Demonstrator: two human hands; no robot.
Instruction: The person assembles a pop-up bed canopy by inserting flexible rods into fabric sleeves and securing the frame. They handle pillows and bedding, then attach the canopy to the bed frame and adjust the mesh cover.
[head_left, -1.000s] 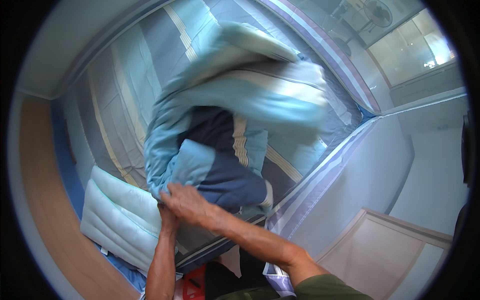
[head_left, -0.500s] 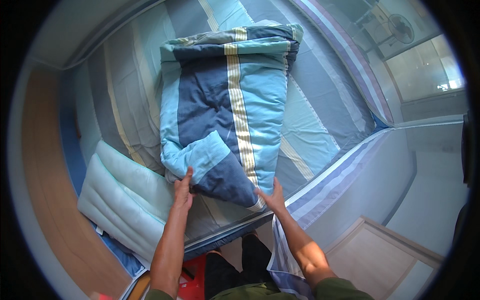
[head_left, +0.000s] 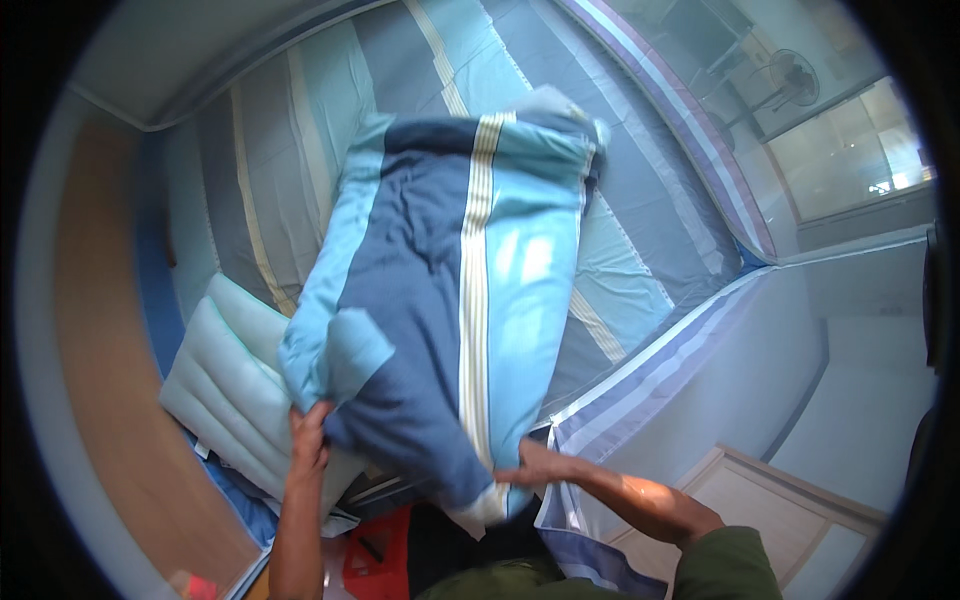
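In the head view, your left hand held the blue striped quilt near one corner, and your right hand held the other near corner. The quilt stretched ahead of both hands, over the bed. Its middle looked mostly spread out, but the flap beside your left hand was not yet flat.

Seen from here: olive shirt, 6 o'clock | matching sleeve, 5 o'clock, short | black legwear, 6 o'clock | left hand, 8 o'clock, bare | right hand, 5 o'clock, bare
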